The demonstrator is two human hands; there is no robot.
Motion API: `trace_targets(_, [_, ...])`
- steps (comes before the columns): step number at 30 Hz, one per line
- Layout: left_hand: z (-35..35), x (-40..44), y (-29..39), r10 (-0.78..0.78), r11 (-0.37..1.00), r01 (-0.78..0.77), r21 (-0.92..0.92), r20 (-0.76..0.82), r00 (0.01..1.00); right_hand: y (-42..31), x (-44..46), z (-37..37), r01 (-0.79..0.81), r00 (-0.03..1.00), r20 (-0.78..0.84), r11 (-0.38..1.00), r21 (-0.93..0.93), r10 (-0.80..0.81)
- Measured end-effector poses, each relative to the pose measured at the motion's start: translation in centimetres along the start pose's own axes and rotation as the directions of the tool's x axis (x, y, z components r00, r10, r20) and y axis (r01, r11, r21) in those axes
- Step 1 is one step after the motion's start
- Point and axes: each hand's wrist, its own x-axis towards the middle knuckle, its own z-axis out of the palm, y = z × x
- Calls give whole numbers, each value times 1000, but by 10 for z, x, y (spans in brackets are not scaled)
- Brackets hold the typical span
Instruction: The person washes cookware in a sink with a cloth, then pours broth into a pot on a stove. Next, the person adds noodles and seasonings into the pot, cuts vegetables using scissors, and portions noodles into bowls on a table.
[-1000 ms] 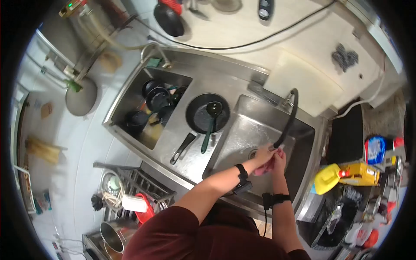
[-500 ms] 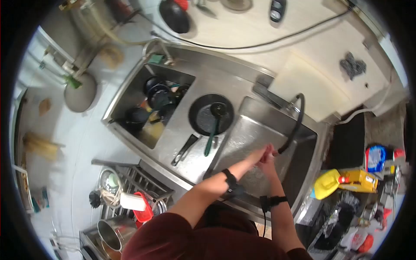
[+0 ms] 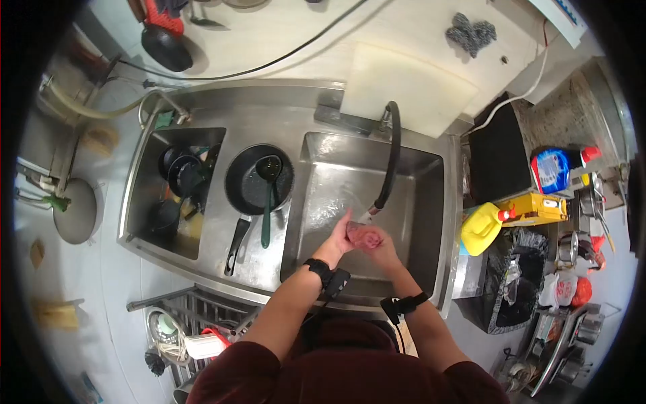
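A piece of pinkish-red meat [image 3: 364,237] lies between my two hands, over the right sink basin [image 3: 410,195]. My left hand [image 3: 340,238] presses against its left side, fingers pointing up. My right hand [image 3: 382,250] is wrapped round its right side. Just above the hands is the end of the black curved faucet hose [image 3: 394,151], close to the meat. To the left, a black frying pan [image 3: 243,185] rests on the steel counter, with a green-handled ladle [image 3: 267,209] lying in it.
Dark pans [image 3: 183,176] fill the left basin. A white cutting board [image 3: 404,87] leans behind the faucet. On the right are a yellow bottle [image 3: 481,232], a blue bottle [image 3: 552,172], a yellow box [image 3: 538,207] and a black-lined bin [image 3: 518,289]. A metal rack [image 3: 195,306] stands below left.
The view has turned and shifted, so the sink sits further left and more level. My hands have parted slightly round the meat, which shows more clearly now.
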Motion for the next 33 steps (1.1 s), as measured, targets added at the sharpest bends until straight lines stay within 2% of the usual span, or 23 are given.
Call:
trace_targets(2, [8, -3, -12, 57, 998, -58, -8, -58, 997, -12, -12, -14, -211, 963, -103, 933, 290, 250])
trace_targets(5, [37, -20, -17, 106, 976, -87, -198, 88, 990, -12, -14, -31, -66, 907, -311, 826, 560, 283])
trace_targets(8, [23, -14, -10, 230, 965, -203, -166, 165, 959, 17, -19, -45, -60, 886, -248, 627, 777, 392])
trace_targets(9, [17, -14, -8, 307, 942, -268, -203, 191, 932, 2, -21, -37, -126, 864, -165, 521, 844, 476])
trace_targets(11, [19, -22, -10, 418, 908, -417, -34, 102, 903, -24, -29, -19, -243, 796, 30, 274, 931, 605])
trace_targets(12, [26, -31, -11, 478, 875, -481, 55, 67, 876, -18, -29, -23, -208, 834, -3, 319, 925, 551])
trace_targets(13, [27, -41, -9, 389, 909, -407, 93, 170, 906, -8, -27, -30, -172, 868, -33, 363, 916, 496])
trace_targets(14, [20, -46, -9, 309, 915, -346, 207, 191, 932, -3, -26, -34, -135, 897, -62, 404, 905, 438])
trace_targets(16, [5, -52, -13, 141, 876, -219, 431, 205, 968, -12, -16, -41, -130, 882, -240, 700, 703, 405])
trace_targets(17, [2, -55, -19, 64, 840, -82, 537, 52, 997, -17, -14, -42, -134, 873, -322, 815, 564, 366])
trace_targets(20, [45, -58, -29, -142, 953, 120, 277, 62, 988, -23, -16, -39, -227, 898, -327, 946, 230, 295])
trace_targets(21, [51, -49, -37, -102, 954, 93, 285, 18, 995, -25, -19, -35, -185, 912, -350, 976, 114, 214])
trace_targets(23, [51, -28, -51, -66, 985, 70, 157, -31, 997, -31, -30, -24, -96, 932, -359, 987, -127, 45])
trace_targets(24, [52, -22, -55, -51, 994, 56, 93, -57, 997, -34, -33, -21, 7, 933, -357, 993, -121, -51])
trace_targets(25, [51, -20, -60, -108, 993, 110, 32, -46, 993, -38, -35, -20, 112, 923, -355, 987, -115, -147])
trace_targets(26, [66, -26, -62, -69, 997, 71, 24, -76, 995, -41, -37, -19, 217, 903, -355, 970, -110, -242])
trace_targets(28, [85, -32, -67, 1, 1000, 1, 16, -142, 990, -47, -46, -19, 197, 878, -443, 980, -15, -183])
trace_targets(30, [42, 3, -67, 50, 996, -62, 64, 170, 984, -54, -56, -16, 164, 833, -550, 977, 137, -63])
trace_targets(32, [46, 5, -76, 264, 953, -289, 89, 219, 939, -60, -62, -13, 136, 761, -637, 931, 340, 121])
trace_targets(33, [81, -16, -85, 457, 874, -470, 123, 119, 882, -55, -63, -18, 155, 731, -653, 884, 442, 198])
